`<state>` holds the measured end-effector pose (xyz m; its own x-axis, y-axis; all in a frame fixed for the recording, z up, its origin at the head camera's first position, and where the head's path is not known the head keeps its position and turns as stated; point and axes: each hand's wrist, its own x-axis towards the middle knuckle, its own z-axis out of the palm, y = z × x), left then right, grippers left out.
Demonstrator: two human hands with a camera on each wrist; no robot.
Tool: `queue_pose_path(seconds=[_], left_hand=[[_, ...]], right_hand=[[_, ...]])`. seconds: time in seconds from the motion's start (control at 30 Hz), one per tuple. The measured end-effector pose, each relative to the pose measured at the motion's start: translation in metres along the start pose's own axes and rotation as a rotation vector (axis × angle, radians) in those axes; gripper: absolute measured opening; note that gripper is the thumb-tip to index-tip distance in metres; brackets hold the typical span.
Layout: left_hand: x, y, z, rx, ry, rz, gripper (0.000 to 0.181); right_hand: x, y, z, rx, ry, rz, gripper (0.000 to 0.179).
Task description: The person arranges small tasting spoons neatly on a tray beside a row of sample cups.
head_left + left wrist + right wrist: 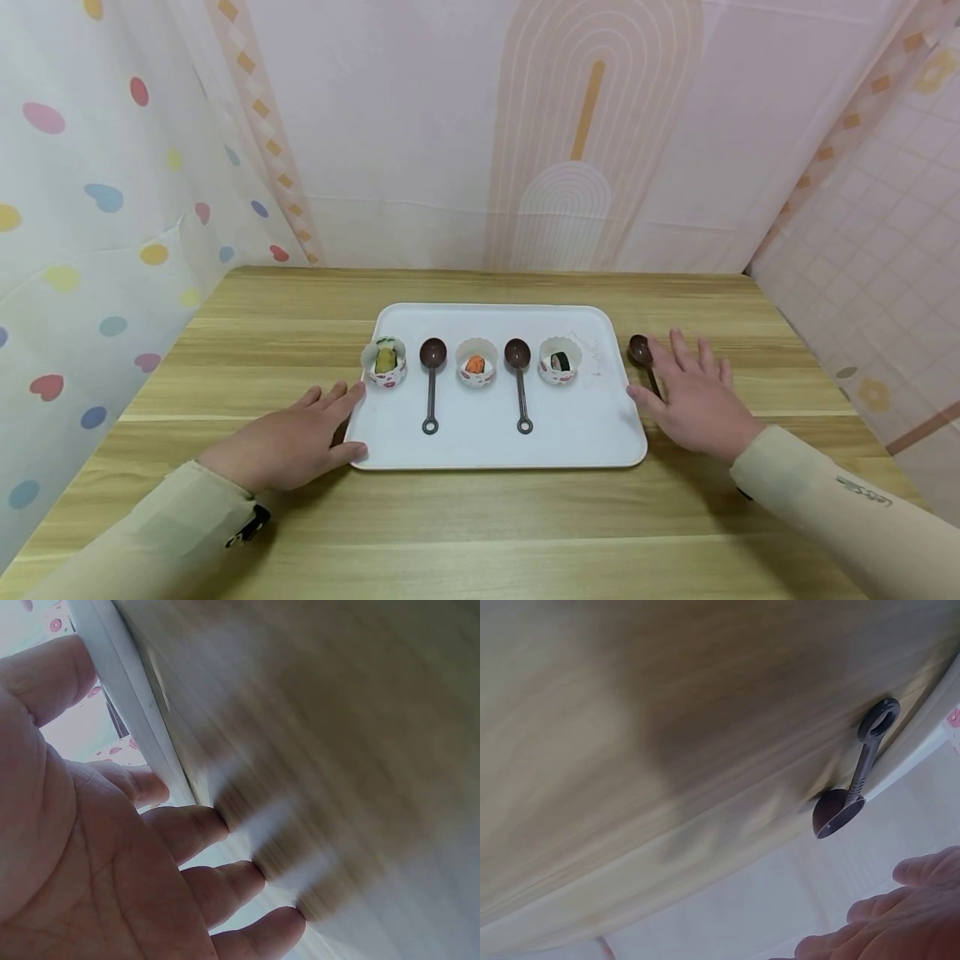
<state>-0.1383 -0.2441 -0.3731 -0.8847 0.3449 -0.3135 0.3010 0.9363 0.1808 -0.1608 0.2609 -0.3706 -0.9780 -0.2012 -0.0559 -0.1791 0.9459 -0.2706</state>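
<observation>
A white tray (465, 446) lies on the wooden table. My left hand (288, 442) is at its left edge, thumb over the rim; in the left wrist view the hand (112, 855) has its fingers spread, fingertips at the table beside the tray. Just right of the tray lies a brown measuring spoon (640, 350). My right hand (697, 408) spreads its fingers beside and over that spoon, partly covering its handle, with the thumb near the tray's edge. In the right wrist view the spoon (864, 769) lies apart from the fingers, and nothing is held.
On the tray stand three paper cups: one with a green-yellow piece (386, 360), one with an orange-topped piece (476, 364), one with a dark-wrapped piece (561, 361). Between them lie two brown spoons, left (432, 354) and right (517, 354). Patterned curtains (405, 150) surround the table.
</observation>
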Motion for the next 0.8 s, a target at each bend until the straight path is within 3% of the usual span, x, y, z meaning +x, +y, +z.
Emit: queue_pose_path(seconds=[0.8], left_hand=[[0.000, 0.000, 0.000, -0.026, -0.009, -0.003, 0.095]], right_hand=[[-0.006, 0.012, -0.001, -0.008, -0.046, -0.002, 0.076]])
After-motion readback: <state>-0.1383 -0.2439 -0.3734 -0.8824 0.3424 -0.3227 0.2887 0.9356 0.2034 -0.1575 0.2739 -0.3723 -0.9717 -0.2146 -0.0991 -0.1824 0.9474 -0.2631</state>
